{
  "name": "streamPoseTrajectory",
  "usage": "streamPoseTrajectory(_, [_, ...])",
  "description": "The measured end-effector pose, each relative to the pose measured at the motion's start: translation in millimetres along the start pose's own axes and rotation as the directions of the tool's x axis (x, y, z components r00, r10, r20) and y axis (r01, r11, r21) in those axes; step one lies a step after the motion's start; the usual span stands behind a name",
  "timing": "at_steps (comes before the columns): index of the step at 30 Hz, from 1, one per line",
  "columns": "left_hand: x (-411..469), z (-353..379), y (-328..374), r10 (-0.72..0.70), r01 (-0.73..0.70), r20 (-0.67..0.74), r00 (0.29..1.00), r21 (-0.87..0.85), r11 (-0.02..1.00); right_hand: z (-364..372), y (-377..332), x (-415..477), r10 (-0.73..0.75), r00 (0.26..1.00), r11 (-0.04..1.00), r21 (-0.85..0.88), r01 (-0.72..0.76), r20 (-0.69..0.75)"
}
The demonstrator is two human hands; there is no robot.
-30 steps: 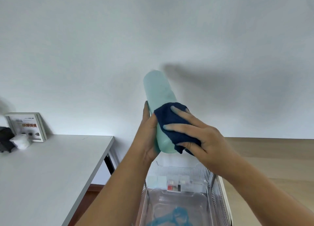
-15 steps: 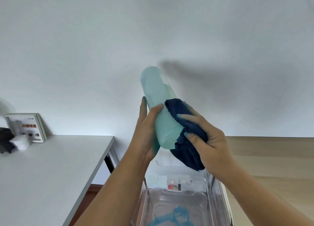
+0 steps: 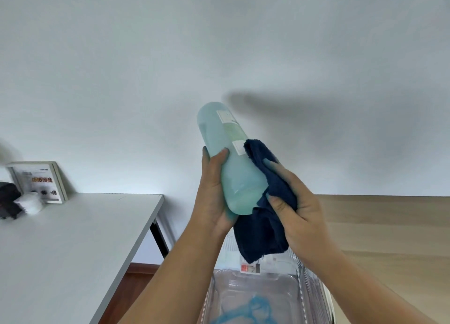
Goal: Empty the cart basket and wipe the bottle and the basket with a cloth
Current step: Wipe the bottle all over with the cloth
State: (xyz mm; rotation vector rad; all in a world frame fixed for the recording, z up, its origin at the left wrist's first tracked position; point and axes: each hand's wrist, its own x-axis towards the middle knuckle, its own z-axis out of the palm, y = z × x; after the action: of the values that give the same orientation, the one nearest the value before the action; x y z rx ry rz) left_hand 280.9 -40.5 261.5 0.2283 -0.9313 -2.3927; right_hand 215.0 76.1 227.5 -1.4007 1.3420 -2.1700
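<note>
I get a bright, even view in soft light; a broad, fuzzy shadow [image 3: 280,109] lies on the white wall [image 3: 146,55] up and right of the bottle [image 3: 226,158]. Toward the left edge detail smears: the framed card [image 3: 39,181] on the table [image 3: 73,238] is blurred, its print unreadable.

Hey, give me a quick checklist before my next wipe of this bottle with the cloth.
1. Left hand grips the bottle: ok.
2. Right hand holds the cloth against the bottle's lower side: ok.
3. Bottle above the basket, apart from the table: ok.
4. Basket emptied: cannot tell, something blue shows at its bottom.
5. Bottle clean: cannot tell.
</note>
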Motion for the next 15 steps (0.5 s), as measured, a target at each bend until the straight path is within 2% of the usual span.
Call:
streamPoseTrajectory(3, [1, 3, -2, 0.080, -0.079, -0.005, 0.997, 0.107, 0.991, 0, -1, 9, -0.090, 0.996, 0.972, -0.217, 0.088, 0.001])
streamPoseTrajectory(8, [4, 5, -3, 0.075, -0.077, 0.053, 0.996, 0.040, 0.996, -2, -3, 16, -0.102, 0.995, 0.989, -0.111, 0.098, -0.023])
streamPoseTrajectory(10, [4, 4, -1, 0.087, -0.090, 0.078, 0.993, 0.032, 0.995, -3, 2, 11, -0.019, 1.000, 0.996, 0.085, 0.021, -0.023])
streamPoseTrajectory(11, [4, 4, 1, 0.089, -0.094, 0.085, 0.992, 0.055, 0.994, -4, 3, 9, 0.012, 1.000, 0.993, 0.119, -0.011, -0.006])
streamPoseTrajectory(13, [4, 2, 8, 0.088, -0.108, 0.122, 0.989, 0.168, 0.980, -10, 1, 9, 0.004, 0.999, 1.000, 0.012, -0.004, 0.054])
streamPoseTrajectory(15, [8, 0, 18, 0.074, -0.118, 0.151, 0.986, 0.312, 0.943, -21, -7, 14, -0.067, 0.987, 0.977, -0.191, 0.095, 0.149])
